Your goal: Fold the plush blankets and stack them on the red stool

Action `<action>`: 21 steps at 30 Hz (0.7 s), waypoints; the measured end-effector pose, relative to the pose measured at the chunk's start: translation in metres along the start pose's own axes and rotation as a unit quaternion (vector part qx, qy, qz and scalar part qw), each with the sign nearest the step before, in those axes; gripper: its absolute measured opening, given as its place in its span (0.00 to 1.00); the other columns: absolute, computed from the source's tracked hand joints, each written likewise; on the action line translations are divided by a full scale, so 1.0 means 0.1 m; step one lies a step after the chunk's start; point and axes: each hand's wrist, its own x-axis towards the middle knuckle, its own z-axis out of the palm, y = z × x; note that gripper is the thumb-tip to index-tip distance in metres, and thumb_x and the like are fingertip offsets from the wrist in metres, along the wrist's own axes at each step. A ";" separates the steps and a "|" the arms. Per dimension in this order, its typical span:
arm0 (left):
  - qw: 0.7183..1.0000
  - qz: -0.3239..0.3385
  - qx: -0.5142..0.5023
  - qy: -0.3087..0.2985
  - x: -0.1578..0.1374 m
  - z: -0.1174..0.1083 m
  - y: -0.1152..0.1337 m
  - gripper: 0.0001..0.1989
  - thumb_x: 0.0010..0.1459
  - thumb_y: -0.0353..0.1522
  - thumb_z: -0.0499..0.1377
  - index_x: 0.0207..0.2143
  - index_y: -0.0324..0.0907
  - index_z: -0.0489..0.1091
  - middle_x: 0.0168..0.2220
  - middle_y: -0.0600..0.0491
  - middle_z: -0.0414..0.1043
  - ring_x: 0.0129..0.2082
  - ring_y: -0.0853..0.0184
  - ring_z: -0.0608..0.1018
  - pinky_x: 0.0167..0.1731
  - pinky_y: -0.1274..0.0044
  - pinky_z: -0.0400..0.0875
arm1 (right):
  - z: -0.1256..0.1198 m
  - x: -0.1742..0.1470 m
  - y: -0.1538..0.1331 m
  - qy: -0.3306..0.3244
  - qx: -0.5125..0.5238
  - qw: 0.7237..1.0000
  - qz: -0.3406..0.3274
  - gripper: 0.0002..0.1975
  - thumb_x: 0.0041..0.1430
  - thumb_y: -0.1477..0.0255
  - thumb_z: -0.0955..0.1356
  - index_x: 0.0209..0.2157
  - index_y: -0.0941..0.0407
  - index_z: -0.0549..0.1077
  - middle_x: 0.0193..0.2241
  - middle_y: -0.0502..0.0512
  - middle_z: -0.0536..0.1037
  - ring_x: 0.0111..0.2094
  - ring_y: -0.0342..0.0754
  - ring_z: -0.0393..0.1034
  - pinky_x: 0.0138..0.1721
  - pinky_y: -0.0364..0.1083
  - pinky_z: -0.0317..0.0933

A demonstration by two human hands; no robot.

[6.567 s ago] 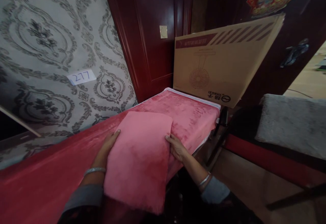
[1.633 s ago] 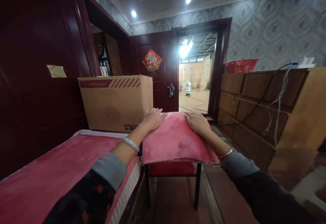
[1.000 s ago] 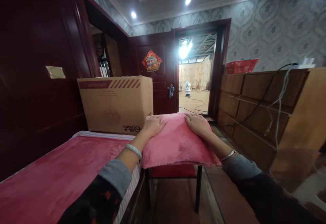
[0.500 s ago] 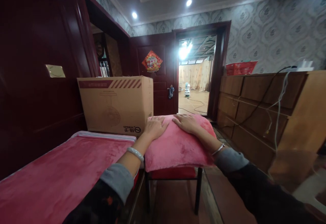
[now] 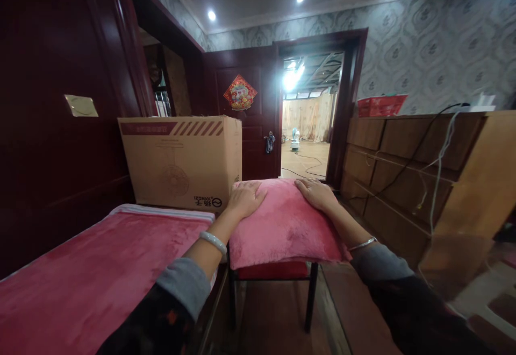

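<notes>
Patterned wallpaper (image 5: 427,43) and dark red woodwork line the room beyond the red-padded chair (image 5: 272,271), with a cardboard box (image 5: 173,161) behind and to its left and a drawered wooden cabinet (image 5: 411,183) to its right. Straight past the chair, a lit doorway (image 5: 306,156) opens next to a door (image 5: 258,134) bearing a red diamond-shaped decoration (image 5: 240,92).

On top of the chair lies the pink plush cloth (image 5: 282,231), its near edge hanging over the front. Both hands rest on it: the left hand (image 5: 246,200) over the far left part, the right hand (image 5: 317,194) over the far right part, with bare plush between them. Neither grip is closed; palms are down and fingers laid out flat, so the cloth sits directly beneath each.

Left of the chair, a pink-covered surface (image 5: 100,253) runs out of view, and what supports it is hidden. The cloth covers most of the chair's top. Whether any fingertips bend over the cloth's far edge is hard to tell. Both dark sleeves are cut off below, and a pale object (image 5: 489,296) right of the chair is too blurred to name.
</notes>
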 end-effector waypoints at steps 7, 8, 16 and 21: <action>1.000 -0.022 -0.010 -0.019 -0.08 -0.03 -0.14 0.23 0.68 0.43 0.46 0.59 0.46 0.67 0.61 0.47 0.69 0.61 0.56 0.69 0.60 0.61 0.63 | -0.05 0.01 -0.02 -0.014 0.008 1.000 0.022 0.28 0.73 0.59 0.50 0.59 0.52 0.72 0.60 0.58 0.72 0.60 0.56 0.67 0.58 0.55 0.60; 0.999 -0.032 -0.012 -0.021 -0.11 -0.04 -0.19 0.23 0.68 0.43 0.46 0.60 0.46 0.66 0.62 0.46 0.68 0.62 0.55 0.68 0.60 0.60 0.63 | -0.07 0.01 -0.03 -0.016 0.008 0.999 0.026 0.28 0.73 0.59 0.50 0.59 0.53 0.71 0.61 0.58 0.71 0.61 0.57 0.65 0.59 0.56 0.59; 0.985 -0.092 -0.147 -0.021 -0.46 -0.01 -0.48 0.30 0.67 0.39 0.46 0.68 0.37 0.53 0.69 0.41 0.56 0.68 0.61 0.62 0.66 0.67 0.56 | -0.16 -0.17 -0.51 -0.016 0.007 0.998 -0.066 0.29 0.72 0.55 0.54 0.67 0.52 0.60 0.68 0.60 0.58 0.69 0.59 0.49 0.65 0.65 0.46; 0.969 -0.098 -0.225 0.001 -0.64 -0.02 -0.47 0.30 0.66 0.38 0.48 0.68 0.40 0.52 0.68 0.44 0.58 0.67 0.61 0.64 0.66 0.66 0.56 | -0.02 -0.74 -1.13 -0.026 0.033 0.967 -0.251 0.33 0.69 0.52 0.60 0.69 0.52 0.56 0.71 0.61 0.49 0.72 0.59 0.38 0.69 0.65 0.33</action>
